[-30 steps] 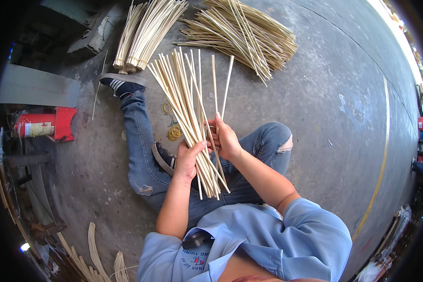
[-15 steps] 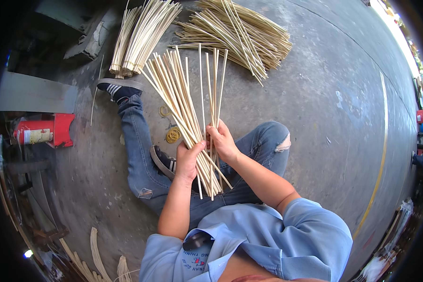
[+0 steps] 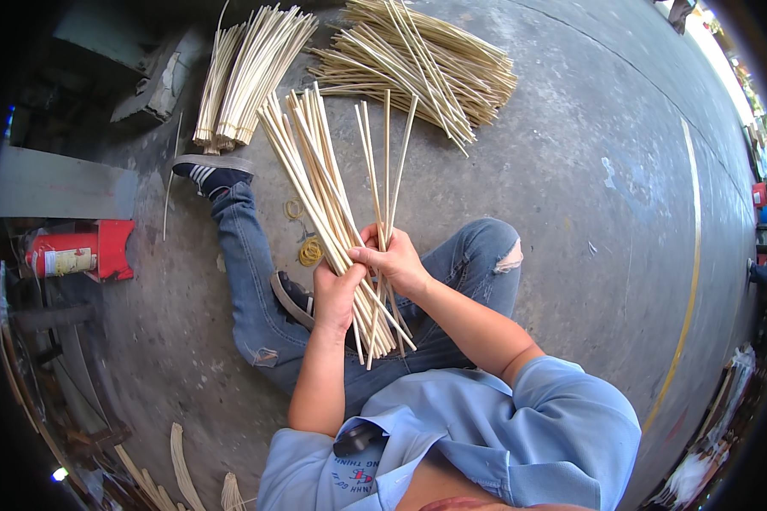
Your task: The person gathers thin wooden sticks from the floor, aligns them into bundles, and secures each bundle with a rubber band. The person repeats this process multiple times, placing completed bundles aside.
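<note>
At centre frame we find the left hand [image 3: 336,294] closed around a bundle of rods [image 3: 320,187], the right hand [image 3: 398,262] pinching a few loose rods [image 3: 387,162]. It has since reached across to the bundle, bringing both groups, we judge, within its grasp.

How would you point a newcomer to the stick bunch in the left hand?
Start at the light blue shirt and follow the left forearm up to the left hand. The bunch of pale sticks fans out from it, clearly thicker than the few sticks in the right hand beside it.
</note>
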The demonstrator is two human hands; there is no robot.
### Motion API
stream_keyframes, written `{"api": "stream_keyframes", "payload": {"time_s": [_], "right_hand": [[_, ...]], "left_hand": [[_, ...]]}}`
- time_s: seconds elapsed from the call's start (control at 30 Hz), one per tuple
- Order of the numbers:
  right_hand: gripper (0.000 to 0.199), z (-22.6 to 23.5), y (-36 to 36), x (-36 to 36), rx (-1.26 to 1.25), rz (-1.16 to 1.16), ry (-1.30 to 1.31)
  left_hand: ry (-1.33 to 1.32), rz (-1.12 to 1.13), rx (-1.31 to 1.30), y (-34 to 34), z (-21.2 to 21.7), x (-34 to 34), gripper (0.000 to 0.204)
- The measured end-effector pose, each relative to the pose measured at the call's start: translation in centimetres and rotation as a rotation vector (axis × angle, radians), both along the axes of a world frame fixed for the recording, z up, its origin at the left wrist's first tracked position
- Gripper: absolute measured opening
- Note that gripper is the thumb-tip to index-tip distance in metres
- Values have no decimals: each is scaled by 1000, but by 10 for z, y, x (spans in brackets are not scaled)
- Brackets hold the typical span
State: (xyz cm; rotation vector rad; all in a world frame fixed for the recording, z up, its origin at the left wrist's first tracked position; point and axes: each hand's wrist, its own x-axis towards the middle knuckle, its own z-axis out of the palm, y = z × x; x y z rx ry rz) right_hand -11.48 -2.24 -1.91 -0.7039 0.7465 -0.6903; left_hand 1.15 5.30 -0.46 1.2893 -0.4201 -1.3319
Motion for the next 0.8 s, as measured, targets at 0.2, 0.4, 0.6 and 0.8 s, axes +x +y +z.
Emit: {"api": "stream_keyframes", "payload": {"time_s": [0.2, 0.4, 0.6, 0.8], "right_hand": [[21, -4, 0, 3, 24, -95, 3], [21, -5, -1, 1, 209, -98, -220], [27, -17, -12, -19, 165, 13, -365], [23, 5, -1, -1, 291, -62, -198]], "left_hand": [[43, 11, 7, -3, 3, 2, 33], [89, 66, -12, -5, 5, 1, 30], [70, 53, 54, -12, 15, 1, 16], [76, -15, 60, -4, 17, 15, 26]]}}
